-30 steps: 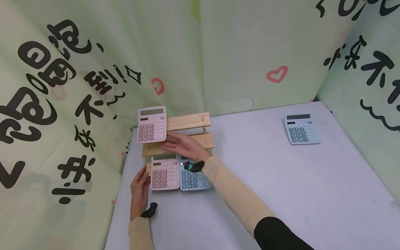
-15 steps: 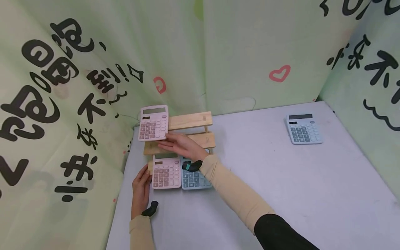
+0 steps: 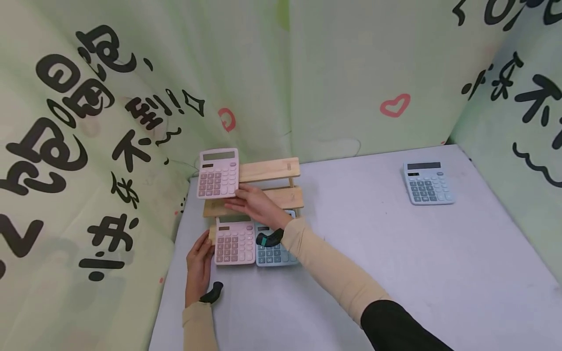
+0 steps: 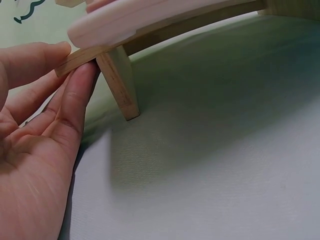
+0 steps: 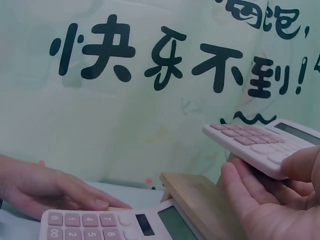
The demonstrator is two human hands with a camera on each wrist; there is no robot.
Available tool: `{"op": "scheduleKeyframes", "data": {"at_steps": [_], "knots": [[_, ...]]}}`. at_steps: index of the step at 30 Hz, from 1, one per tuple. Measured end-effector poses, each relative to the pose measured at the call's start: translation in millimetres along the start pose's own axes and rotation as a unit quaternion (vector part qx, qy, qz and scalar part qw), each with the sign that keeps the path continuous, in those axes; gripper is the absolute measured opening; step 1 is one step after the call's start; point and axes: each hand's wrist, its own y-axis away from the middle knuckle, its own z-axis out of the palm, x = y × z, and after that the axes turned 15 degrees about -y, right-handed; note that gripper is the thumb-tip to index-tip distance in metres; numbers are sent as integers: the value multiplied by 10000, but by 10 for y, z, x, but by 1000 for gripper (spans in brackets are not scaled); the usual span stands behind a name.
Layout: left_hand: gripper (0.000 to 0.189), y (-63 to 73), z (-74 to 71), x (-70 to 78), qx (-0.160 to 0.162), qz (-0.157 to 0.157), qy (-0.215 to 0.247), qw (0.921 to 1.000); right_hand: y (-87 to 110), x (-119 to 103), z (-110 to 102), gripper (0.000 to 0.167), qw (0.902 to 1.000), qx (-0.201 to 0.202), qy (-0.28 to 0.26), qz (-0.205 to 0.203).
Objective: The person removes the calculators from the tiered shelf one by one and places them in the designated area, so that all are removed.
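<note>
A tiered wooden rack (image 3: 270, 169) stands at the table's back left. On its top tier, at the left, is a pink calculator (image 3: 218, 174). My right hand (image 3: 261, 207) holds its lower right corner, thumb over the edge and fingers beneath, as the right wrist view (image 5: 280, 210) also shows. At the front tier, a second pink calculator (image 3: 235, 243) leans beside a blue calculator (image 3: 276, 256), which my right wrist partly covers. My left hand (image 3: 199, 263) pinches the left end of the front wooden slat (image 4: 80, 60) between thumb and fingers.
Far to the right, another blue calculator (image 3: 428, 184) lies on the white-covered table (image 3: 373, 243). Printed green curtains (image 3: 333, 87) hang behind and along both sides. The rack's middle slat (image 3: 287, 197) shows bare wood.
The head view has shifted slightly. My right hand's fingers reach a little farther left under the upper pink calculator. The left hand keeps its grip on the rack.
</note>
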Motion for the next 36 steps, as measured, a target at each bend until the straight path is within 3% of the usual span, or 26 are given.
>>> {"op": "scheduleKeyframes", "data": {"at_steps": [13, 19, 36], "knots": [[52, -54, 28, -2, -4, 63, -32, 10000, 96, -96, -117, 48, 9967, -58, 772, -238], [50, -43, 21, 10, 80, -128, 22, 9999, 124, -131, -164, 47, 9969, 28, 767, -184], [53, 7, 32, 45, 126, -54, -30, 9999, 271, -244, -293, 47, 9966, 53, 778, -279]]}}
